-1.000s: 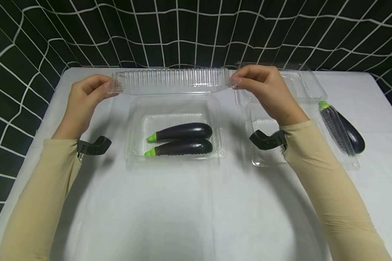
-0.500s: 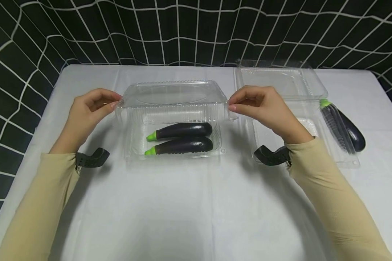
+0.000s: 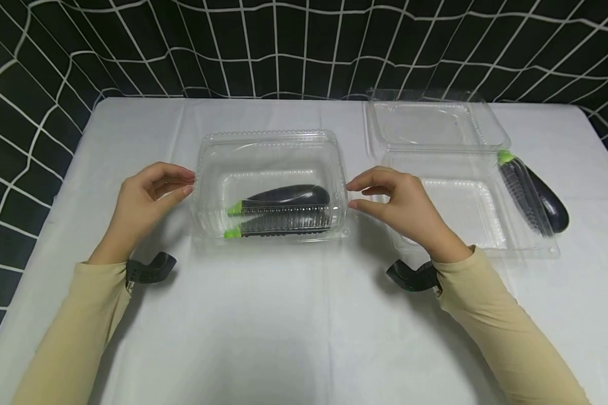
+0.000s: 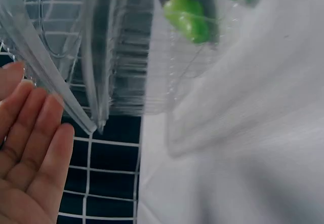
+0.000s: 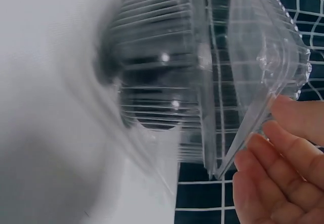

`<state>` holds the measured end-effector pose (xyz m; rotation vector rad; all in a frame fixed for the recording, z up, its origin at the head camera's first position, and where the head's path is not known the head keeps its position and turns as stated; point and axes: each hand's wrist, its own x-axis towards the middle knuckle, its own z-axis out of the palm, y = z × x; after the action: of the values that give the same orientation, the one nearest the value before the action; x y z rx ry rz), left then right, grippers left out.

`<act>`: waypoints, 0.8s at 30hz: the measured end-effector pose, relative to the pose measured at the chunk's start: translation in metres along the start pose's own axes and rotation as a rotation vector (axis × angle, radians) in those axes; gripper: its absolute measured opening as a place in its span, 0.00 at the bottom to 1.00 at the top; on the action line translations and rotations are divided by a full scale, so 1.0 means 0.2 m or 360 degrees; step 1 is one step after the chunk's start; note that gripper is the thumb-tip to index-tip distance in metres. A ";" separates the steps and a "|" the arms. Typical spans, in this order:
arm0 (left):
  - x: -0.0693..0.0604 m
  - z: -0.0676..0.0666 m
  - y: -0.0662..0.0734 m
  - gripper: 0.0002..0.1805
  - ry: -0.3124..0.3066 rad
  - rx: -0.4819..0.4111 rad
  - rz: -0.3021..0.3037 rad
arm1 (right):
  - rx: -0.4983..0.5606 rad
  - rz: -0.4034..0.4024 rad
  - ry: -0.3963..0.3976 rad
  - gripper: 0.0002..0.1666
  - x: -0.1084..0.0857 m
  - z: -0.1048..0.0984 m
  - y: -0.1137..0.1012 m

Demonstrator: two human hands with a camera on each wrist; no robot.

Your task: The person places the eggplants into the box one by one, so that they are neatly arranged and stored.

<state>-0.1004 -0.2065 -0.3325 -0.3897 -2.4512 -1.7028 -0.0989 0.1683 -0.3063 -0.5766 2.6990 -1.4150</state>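
Note:
A clear plastic clamshell box (image 3: 208,225) stands on the table, its clear lid (image 3: 268,140) folded over it and tilted, with the front edge raised. Two dark eggplants (image 3: 284,194) with green stem ends lie inside, seen through the lid. At the box's left side is my left hand (image 3: 154,199), its fingertips by the lid's edge. My right hand (image 3: 397,205) is at the right side, thumb and forefinger apart. In the right wrist view, straight fingers (image 5: 258,155) touch the lid's rim. The left wrist view has straight fingers (image 4: 43,127) along the rim too.
A second clear clamshell box (image 3: 461,216) stands to the right with its lid (image 3: 420,124) folded back. Another eggplant (image 3: 547,199) lies beside that box's right wall, partly behind it. White netting (image 3: 304,62) over dark cloth borders the table (image 3: 263,337).
The lid has swung forward and down from upright to over the eggplants. Both hands have come toward me with it, and their pinch on its edges has loosened.

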 end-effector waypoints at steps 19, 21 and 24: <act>-0.35 0.08 0.00 0.11 0.0087 0.0299 -0.0337 | -0.0301 -0.0169 0.0122 0.16 -0.04 0.08 0.05; -0.36 0.09 0.00 0.11 0.0030 0.0294 -0.0385 | -0.0313 -0.0189 0.0145 0.16 -0.05 0.09 0.06; -0.37 0.11 -0.01 0.11 -0.0036 0.0163 -0.0429 | -0.0332 -0.0239 0.0184 0.17 -0.06 0.09 0.07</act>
<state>-0.0299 -0.1971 -0.3598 -0.0687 -2.6964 -1.6614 -0.0882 0.1649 -0.3294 -0.7466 2.9759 -1.2399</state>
